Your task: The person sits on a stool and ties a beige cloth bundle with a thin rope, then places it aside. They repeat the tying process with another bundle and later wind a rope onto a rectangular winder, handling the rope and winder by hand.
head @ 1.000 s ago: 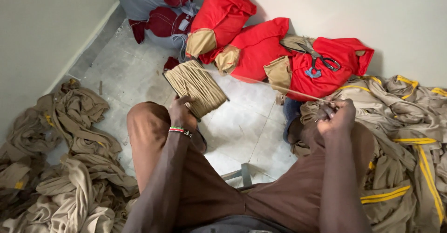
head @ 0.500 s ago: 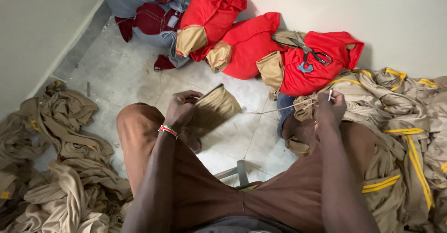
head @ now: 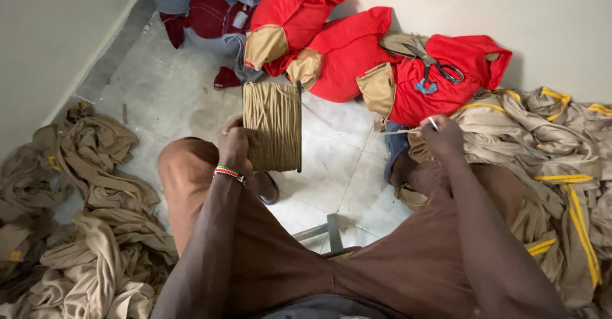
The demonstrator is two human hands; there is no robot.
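Mid-step, by the look of it: drawing cord off the tan cord spool (head: 273, 126); left of spool, heaped khaki garments (head: 83, 229); right of it, red garments (head: 408, 70) topped with scissors (head: 433, 70); left hand (head: 234, 145) clamped on spool; right hand (head: 441, 135), well apart, pinching cord end (head: 408, 130); likely next, steady pull needed.

left hand (head: 234, 145): fingers curled shut, raised over left knee | right hand (head: 442, 136): fingertips pinched, held over right knee
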